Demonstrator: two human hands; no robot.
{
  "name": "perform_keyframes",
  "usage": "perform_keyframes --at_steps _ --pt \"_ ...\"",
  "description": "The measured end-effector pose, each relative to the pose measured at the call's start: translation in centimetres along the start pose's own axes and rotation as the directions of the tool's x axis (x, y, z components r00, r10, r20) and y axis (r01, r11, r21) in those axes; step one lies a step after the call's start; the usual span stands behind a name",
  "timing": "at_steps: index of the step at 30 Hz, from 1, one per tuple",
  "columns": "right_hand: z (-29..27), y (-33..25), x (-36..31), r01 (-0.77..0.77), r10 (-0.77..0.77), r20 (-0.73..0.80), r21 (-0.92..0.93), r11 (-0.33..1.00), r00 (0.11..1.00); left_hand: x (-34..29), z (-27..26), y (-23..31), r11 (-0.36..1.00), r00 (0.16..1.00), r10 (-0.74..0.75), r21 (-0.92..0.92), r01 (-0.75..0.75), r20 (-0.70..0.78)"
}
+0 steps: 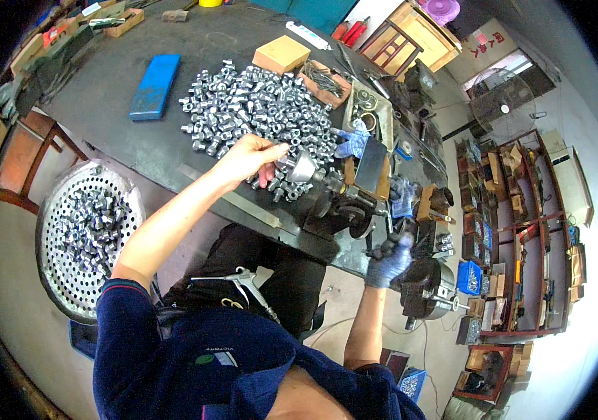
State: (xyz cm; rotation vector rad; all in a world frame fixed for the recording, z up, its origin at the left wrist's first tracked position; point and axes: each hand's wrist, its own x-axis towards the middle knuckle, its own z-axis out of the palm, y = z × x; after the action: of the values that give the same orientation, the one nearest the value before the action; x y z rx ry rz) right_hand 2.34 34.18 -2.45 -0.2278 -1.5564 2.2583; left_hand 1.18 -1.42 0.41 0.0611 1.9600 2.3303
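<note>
My bare left hand (pixel 246 162) reaches over the bench's front edge. Its thumb and fingers pinch a small metal fitting, mostly hidden by the fingers, against the front of a silver cone-shaped chuck (pixel 302 168). The chuck belongs to a dark bench machine (pixel 348 210). My right hand (pixel 391 262), in a grey-blue glove, is closed beside the machine's right end, near a dark round motor-like body (pixel 428 288). What its fingers hold is hidden. Behind the chuck spreads a large heap of shiny metal fittings (pixel 253 105), some lying just under my left hand.
A perforated round tray (pixel 127 203) with more fittings stands at the left. On the bench lie a blue case (pixel 155 87), a yellowish block (pixel 281 54), a box of thin rods (pixel 323 82) and a blue glove (pixel 352 141). An air blow gun (pixel 246 283) rests across my lap. Shelves (pixel 537 245) stand right.
</note>
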Motion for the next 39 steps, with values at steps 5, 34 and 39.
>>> perform_keyframes --at_steps 5,34,39 --pt "-0.5 7.7 7.3 0.085 -0.083 0.024 -0.081 0.993 0.996 -3.4 -3.6 0.0 0.993 0.989 0.031 0.114 -0.014 -0.143" --pt "-0.3 3.9 1.3 -0.078 0.075 -0.088 -0.026 0.997 0.993 -0.6 -2.2 -6.3 0.189 0.971 0.224 0.974 -0.124 0.080" --pt "-0.9 4.4 1.6 -0.079 0.078 -0.097 -0.007 0.997 0.992 -1.0 -1.6 -5.9 0.232 0.969 0.241 0.966 -0.117 0.060"
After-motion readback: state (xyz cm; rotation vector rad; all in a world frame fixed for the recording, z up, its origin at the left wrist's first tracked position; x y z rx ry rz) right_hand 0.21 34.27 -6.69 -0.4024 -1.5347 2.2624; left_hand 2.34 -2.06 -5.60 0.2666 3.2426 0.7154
